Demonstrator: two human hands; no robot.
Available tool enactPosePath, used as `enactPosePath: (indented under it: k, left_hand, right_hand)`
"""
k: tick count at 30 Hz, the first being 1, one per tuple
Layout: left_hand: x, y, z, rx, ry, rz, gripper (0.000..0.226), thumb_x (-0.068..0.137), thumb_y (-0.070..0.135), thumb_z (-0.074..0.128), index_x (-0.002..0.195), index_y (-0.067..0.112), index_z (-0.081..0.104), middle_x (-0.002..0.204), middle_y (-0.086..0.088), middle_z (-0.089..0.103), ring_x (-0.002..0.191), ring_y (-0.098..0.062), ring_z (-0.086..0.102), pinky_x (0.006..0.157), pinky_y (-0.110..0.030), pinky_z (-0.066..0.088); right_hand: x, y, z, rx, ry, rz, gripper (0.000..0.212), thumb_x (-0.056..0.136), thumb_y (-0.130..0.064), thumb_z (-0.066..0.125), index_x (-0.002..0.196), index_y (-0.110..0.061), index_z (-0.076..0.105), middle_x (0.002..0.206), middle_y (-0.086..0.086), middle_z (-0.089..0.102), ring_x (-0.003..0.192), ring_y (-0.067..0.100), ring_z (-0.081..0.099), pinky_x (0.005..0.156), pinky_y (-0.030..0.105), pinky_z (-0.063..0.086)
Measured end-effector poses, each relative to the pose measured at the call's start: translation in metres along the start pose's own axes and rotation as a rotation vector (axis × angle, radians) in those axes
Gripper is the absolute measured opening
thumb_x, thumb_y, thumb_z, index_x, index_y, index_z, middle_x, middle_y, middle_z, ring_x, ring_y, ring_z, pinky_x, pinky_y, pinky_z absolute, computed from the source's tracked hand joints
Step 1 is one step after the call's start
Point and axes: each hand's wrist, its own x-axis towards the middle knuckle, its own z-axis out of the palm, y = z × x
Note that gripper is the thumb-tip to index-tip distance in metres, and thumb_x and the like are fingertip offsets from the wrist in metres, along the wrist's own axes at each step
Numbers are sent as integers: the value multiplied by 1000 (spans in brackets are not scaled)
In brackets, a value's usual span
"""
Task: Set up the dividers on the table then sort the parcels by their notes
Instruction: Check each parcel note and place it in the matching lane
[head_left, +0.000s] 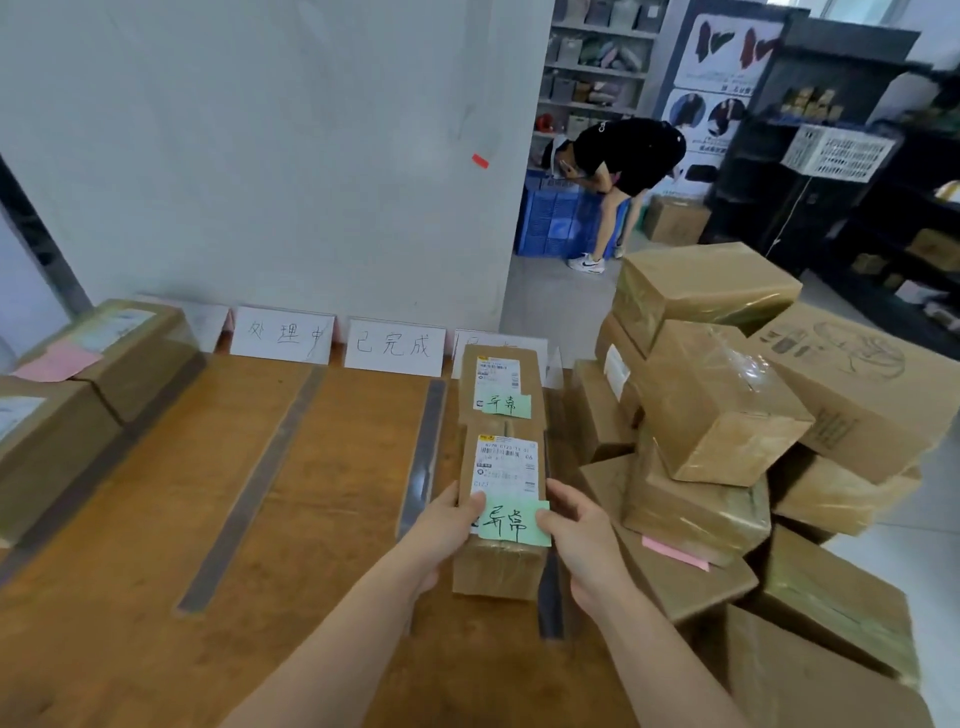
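Both my hands grip a cardboard parcel (501, 467) with a white shipping label and a green note (514, 524), in the rightmost lane of the wooden table (156, 519). My left hand (447, 525) holds its left side and my right hand (582, 535) its right side, thumbs on the note. Just beyond it lies a second parcel (500, 384) bearing a green note. Clear upright dividers (423, 457) (254, 488) split the table into lanes. White sign cards (283, 335) (396, 347) stand along the far edge. Two parcels (119, 353) with a pink note sit in the far-left lane.
A heap of brown parcels (727, 415) is piled to the right of the table, one with a pink note (675, 553). A white wall stands behind the table. A person (623, 161) bends over blue crates in the background, near dark shelving (831, 130).
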Motion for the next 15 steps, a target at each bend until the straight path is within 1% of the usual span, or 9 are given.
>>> enactPosePath:
  k: [2,4,6,8,9,11,13,15]
  left_hand:
    - [10,-1,3,28,3,-13,38,103,33,40,139,22,43,123,2,66,109,-15,62,68,-21,48]
    - [19,-3,6,38,4,-27,39,103,33,41,140,21,42,125,2,65,110,-16,61,73,-24,50]
    - [25,-6,9,45,12,-38,38,103,32,41,139,20,43,124,2,65,108,-15,62,69,-22,49]
    - [31,-9,11,52,33,-39,37,103,30,42,139,20,43,124,1,65,106,-14,62,65,-19,49]
    - [34,-10,12,60,49,-35,36,103,29,42,138,21,43,124,0,65,105,-14,63,65,-19,51]
    - [40,-13,12,92,87,-23,36,103,27,43,138,22,43,124,0,64,105,-14,65,73,-25,57]
    - [44,-16,13,124,111,-9,35,102,25,44,138,23,41,124,0,64,102,-13,66,78,-29,59]
    - [48,-17,15,154,126,7,37,103,26,43,139,23,39,124,0,64,99,-12,66,73,-26,60]
  right_hand:
    - [7,2,0,-35,15,-7,47,94,-2,58,137,-18,50,121,4,64,101,15,67,77,35,61]
    - [14,3,-2,-71,28,-14,46,94,-2,58,136,-18,51,123,4,63,101,14,66,73,30,61]
    - [20,5,-2,-111,40,-14,46,94,-3,58,136,-18,51,126,5,62,102,14,65,68,25,60]
    - [25,8,-1,-144,45,-5,46,94,-3,58,137,-17,50,130,4,59,102,14,63,65,23,59]
    - [27,10,0,-162,44,0,46,95,-3,57,137,-17,50,131,4,58,101,13,62,65,23,59]
    - [30,14,1,-208,39,-1,47,95,-4,57,139,-17,48,135,4,56,101,12,60,63,21,58]
    - [34,17,2,-260,33,-14,48,95,-6,57,141,-18,47,138,4,55,105,13,61,61,19,57]
    - [38,19,2,-305,24,-33,47,96,-8,56,141,-20,46,138,2,55,103,10,61,62,18,57]
